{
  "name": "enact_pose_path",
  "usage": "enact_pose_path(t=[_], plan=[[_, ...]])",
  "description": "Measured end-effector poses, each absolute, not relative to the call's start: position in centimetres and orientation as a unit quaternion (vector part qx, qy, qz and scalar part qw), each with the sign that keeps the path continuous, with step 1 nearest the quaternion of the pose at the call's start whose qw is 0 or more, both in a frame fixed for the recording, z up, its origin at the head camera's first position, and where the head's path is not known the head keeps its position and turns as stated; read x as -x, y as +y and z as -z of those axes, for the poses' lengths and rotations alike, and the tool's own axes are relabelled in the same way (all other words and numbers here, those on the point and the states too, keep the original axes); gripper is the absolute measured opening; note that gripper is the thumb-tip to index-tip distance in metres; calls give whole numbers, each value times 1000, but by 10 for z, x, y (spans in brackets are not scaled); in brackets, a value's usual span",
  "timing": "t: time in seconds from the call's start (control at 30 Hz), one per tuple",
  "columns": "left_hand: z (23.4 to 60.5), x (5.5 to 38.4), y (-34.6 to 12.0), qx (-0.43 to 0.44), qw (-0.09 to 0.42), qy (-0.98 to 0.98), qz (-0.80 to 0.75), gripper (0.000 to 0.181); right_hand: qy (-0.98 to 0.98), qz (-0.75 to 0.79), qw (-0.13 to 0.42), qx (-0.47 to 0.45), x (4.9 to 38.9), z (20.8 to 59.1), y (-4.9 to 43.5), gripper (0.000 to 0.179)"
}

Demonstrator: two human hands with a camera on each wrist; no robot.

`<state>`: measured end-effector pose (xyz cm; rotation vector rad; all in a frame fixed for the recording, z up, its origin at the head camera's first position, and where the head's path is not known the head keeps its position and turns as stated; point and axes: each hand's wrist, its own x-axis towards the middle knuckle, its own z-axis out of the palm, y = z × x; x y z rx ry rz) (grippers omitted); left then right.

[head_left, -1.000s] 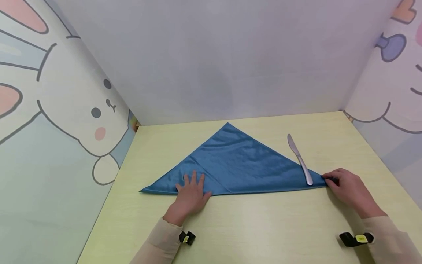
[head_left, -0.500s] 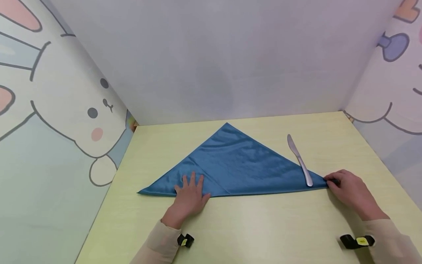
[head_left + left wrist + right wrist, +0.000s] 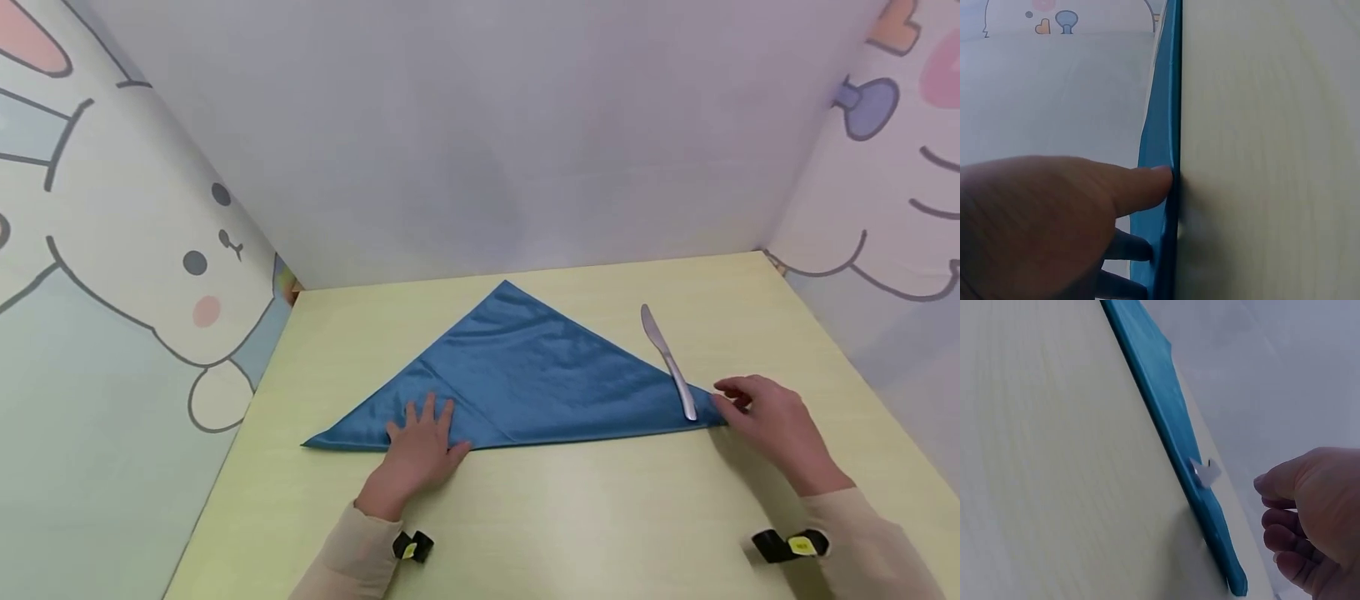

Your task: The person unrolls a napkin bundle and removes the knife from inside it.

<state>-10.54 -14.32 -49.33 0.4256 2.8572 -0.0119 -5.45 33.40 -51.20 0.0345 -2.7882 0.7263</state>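
A blue satiny cloth (image 3: 525, 367), folded into a triangle, lies on the table with its long edge toward the person. My left hand (image 3: 418, 450) rests on its left part, fingers spread flat; in the left wrist view the thumb (image 3: 1141, 187) lies along the folded edge. A silver table knife (image 3: 667, 358) lies partly across the cloth, its handle end on the right part and its blade on the table beyond. My right hand (image 3: 772, 425) hovers at the cloth's right tip (image 3: 1235, 581), fingers loosely bent, holding nothing; the right wrist view shows it apart from the cloth.
The pale yellow table (image 3: 585, 517) meets a plain whitish back wall (image 3: 487, 150). Side panels with cartoon animals stand left (image 3: 135, 292) and right. A black device with a yellow label sits at each wrist, over beige sleeves.
My right hand has let go of the cloth's right tip and lifted slightly. The left hand stays on the cloth. The whole head view has shifted a little.
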Motion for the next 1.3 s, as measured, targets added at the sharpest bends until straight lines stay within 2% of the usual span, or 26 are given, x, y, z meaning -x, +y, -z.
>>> enact_pose_path(t=[0.33, 0.5, 1.03, 1.3], plan=[[487, 114, -184, -106, 97, 989, -22, 76, -954, -286, 83, 40, 69, 511, 302, 53], [490, 113, -200, -86, 103, 990, -35, 77, -953, -288, 79, 48, 74, 519, 296, 59], [491, 108, -205, -89, 109, 989, -41, 78, -955, -271, 117, 31, 82, 538, 297, 43], [494, 109, -205, -92, 106, 989, -39, 79, -954, -274, 103, 57, 86, 536, 294, 28]])
